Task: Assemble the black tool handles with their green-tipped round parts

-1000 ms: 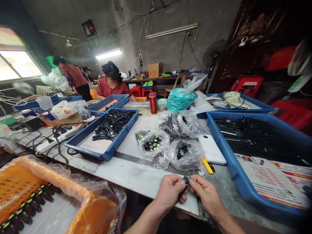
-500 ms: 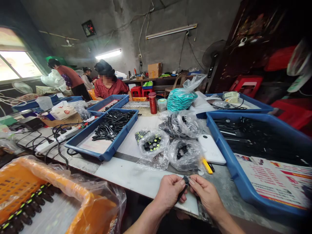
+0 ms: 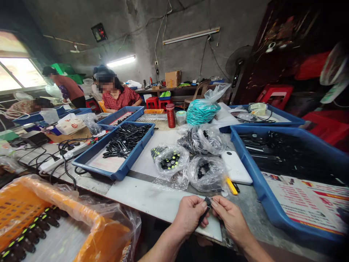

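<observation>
Near the front edge of the table, my left hand [image 3: 191,213] is closed around a small black part [image 3: 206,208]. My right hand [image 3: 227,213] pinches at the upper end of that part; anything finer between its fingertips is too small to make out. Just beyond the hands lie an open plastic bag with black pieces [image 3: 204,171] and a bag of black and yellow-green pieces [image 3: 170,162]. A yellow cutter [image 3: 231,185] and a white phone-like device [image 3: 236,167] lie beyond my right hand.
A blue tray [image 3: 117,174] of black parts stands left, a larger blue tray [image 3: 265,203] right. An orange basket [image 3: 95,233] fills the lower left. Behind are a red bottle [image 3: 171,115] and a bag of teal pieces [image 3: 203,110]. People work at the back left.
Both my hands and the black part look unmoved. In the background, the people at the back left have shifted, and another person's head and sleeve now show at the far left.
</observation>
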Tool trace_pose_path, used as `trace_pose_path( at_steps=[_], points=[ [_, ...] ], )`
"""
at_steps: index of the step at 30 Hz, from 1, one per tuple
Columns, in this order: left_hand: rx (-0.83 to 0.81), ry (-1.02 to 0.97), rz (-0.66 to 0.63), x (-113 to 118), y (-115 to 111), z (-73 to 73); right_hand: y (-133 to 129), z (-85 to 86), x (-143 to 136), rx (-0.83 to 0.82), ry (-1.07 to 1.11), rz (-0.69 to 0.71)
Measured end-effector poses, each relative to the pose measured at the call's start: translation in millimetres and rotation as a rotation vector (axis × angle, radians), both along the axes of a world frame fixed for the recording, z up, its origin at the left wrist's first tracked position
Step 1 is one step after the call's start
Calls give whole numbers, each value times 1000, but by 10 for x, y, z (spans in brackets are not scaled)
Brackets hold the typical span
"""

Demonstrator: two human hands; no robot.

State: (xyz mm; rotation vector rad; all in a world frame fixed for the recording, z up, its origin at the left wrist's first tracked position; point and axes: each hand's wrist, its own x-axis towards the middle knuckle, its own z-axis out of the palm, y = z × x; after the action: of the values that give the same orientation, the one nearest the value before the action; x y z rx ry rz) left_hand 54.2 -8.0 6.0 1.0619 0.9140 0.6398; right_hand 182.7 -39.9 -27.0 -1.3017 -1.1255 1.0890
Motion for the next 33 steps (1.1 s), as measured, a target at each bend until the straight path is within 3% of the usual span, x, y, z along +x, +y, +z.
trace_pose_path(
  at_steps=[33],
  points=[
    [15,9,3,2,0,-19,-4,23,-2,-41,-54,-21]
  ],
)
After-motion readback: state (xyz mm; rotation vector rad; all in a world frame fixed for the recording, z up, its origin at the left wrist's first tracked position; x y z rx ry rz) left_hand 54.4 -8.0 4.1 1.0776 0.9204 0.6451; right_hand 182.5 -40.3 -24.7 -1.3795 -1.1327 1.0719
